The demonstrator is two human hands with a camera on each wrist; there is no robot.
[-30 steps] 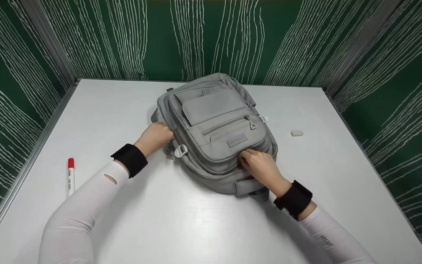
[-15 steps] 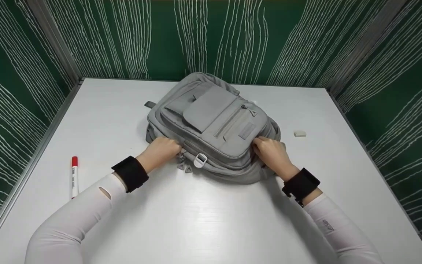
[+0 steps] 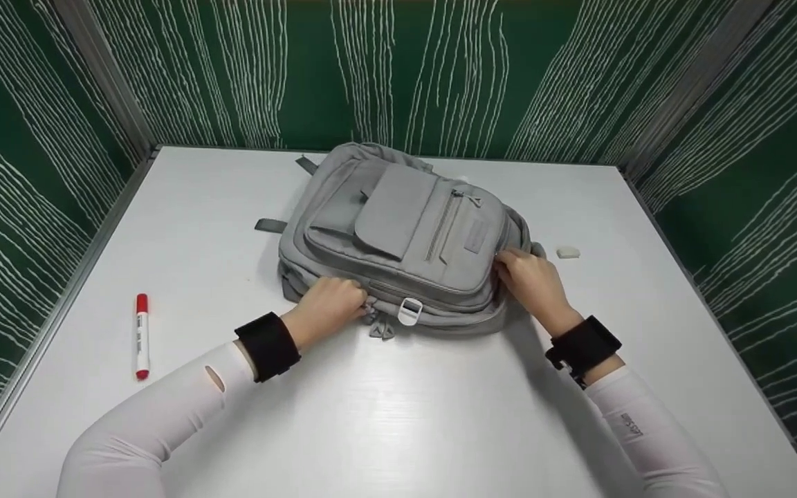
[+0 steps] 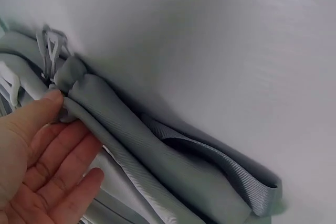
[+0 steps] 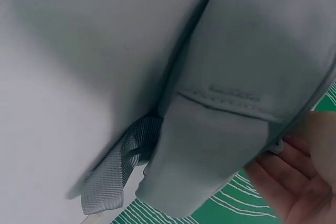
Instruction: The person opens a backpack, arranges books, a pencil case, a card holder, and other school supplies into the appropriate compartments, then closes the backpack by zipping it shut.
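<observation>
A grey backpack (image 3: 398, 235) lies front side up on the white table, turned at an angle. My left hand (image 3: 329, 308) pinches the fabric at its near side, close to dangling zipper pulls (image 3: 382, 330) and a white buckle (image 3: 410, 311). The left wrist view shows the thumb of that hand (image 4: 47, 150) pressed on the bag's edge. At the bag's right end, my right hand (image 3: 531, 280) grips the edge of the front compartment. A small zipper pull (image 5: 276, 146) shows beside the right fingers in the right wrist view; their tips are partly hidden behind the bag.
A white marker with red ends (image 3: 142, 337) lies on the table (image 3: 371, 429) at the left. A small whitish eraser-like block (image 3: 568, 252) sits right of the bag. Loose straps (image 3: 271, 225) stick out at the bag's left. Green walls with white lines surround the table.
The backpack has been turned counterclockwise, its lower end swinging to the right. Both hands moved rightward with it, and the left hand came nearer. The zipper pulls and the whole marker now show.
</observation>
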